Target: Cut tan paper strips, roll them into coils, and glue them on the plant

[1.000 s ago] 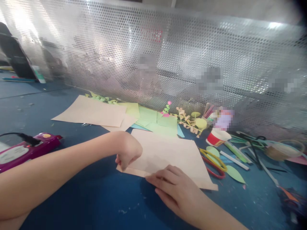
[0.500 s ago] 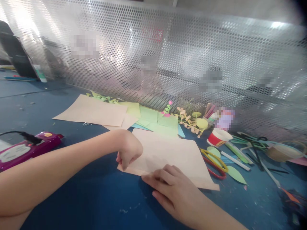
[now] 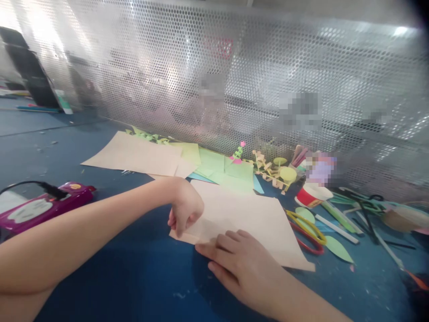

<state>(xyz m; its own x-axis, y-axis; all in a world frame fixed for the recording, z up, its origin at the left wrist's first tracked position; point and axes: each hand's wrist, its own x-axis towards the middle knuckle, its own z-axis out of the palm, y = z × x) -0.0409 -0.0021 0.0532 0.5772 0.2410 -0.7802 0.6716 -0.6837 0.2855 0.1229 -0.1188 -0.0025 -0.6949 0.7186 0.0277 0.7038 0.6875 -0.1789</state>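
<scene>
Fingers (image 3: 214, 247) of both hands press tan paper (image 3: 248, 219) onto the blue tabletop (image 3: 134, 277) before a perforated metal screen (image 3: 234, 76).

From my remote feed, I see two bare forearms entering the frame, with no sleeves, gloves, watch or rings visible on either. My left hand (image 3: 186, 210) shows a rounded wrist and short fingers; my right hand (image 3: 239, 264) shows short, unpainted nails. Both arms are bare to the frame's edge.
</scene>
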